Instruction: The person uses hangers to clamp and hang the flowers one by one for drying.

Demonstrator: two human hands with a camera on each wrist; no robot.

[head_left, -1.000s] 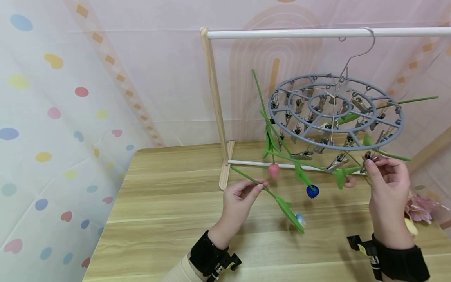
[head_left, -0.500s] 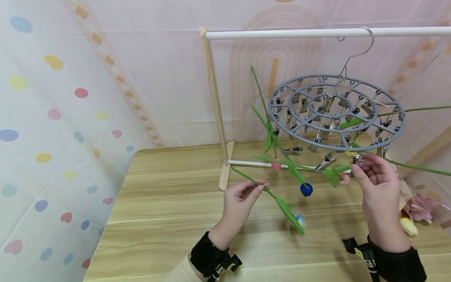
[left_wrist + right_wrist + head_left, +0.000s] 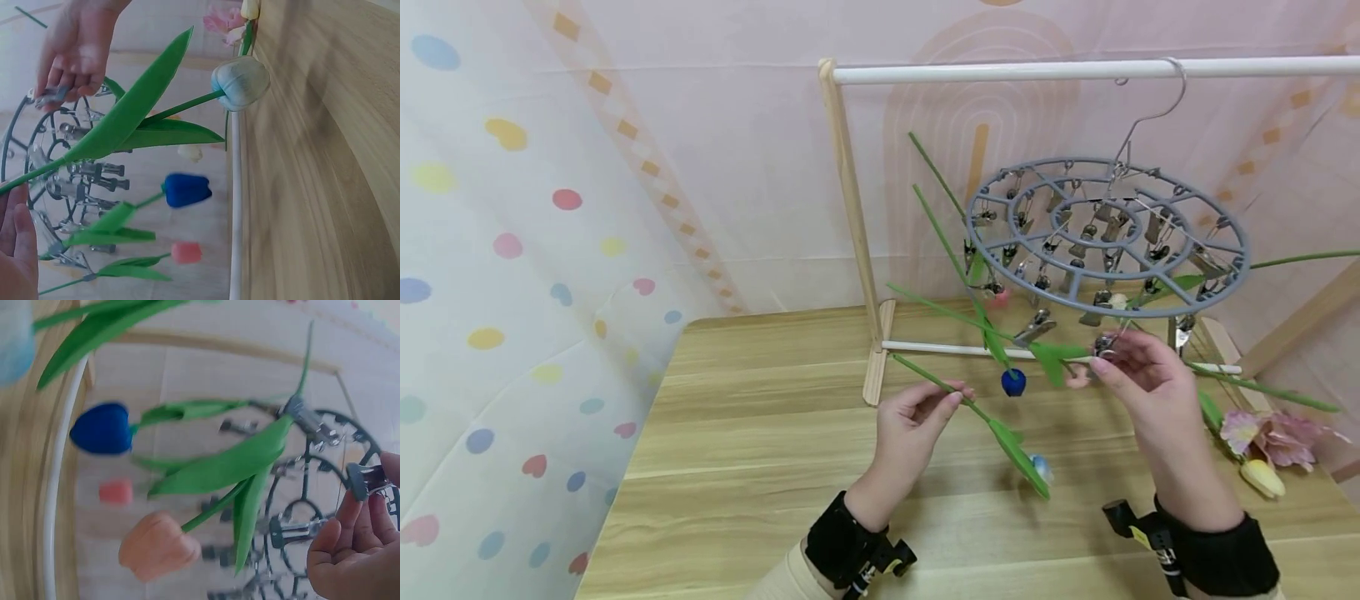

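My left hand point(image 3: 953, 395) pinches the green stem of an artificial tulip with a pale blue bud point(image 3: 1040, 467) point(image 3: 240, 81) that slants down over the table. Above it my right hand point(image 3: 1101, 356) pinches a metal clip point(image 3: 1103, 342) point(image 3: 369, 477) under the grey round clip hanger point(image 3: 1150, 310). The hanger hangs by its wire hook from the white rail point(image 3: 1000, 72). Clipped to it and hanging head down are a blue tulip point(image 3: 1013, 382) point(image 3: 102, 429), a peach tulip point(image 3: 1078, 377) point(image 3: 159, 546) and a pink tulip point(image 3: 998, 297).
The wooden rack's upright point(image 3: 850, 217) and foot stand at the back of the wooden table point(image 3: 737, 467). Pink blossoms point(image 3: 1273, 433) and a yellow tulip bud point(image 3: 1262, 477) lie on the table at the right. A dotted curtain hangs on the left.
My right hand has moved left with the clip, and the hanger with its hanging tulips has turned and swung left. The left hand keeps its stem in the same place.
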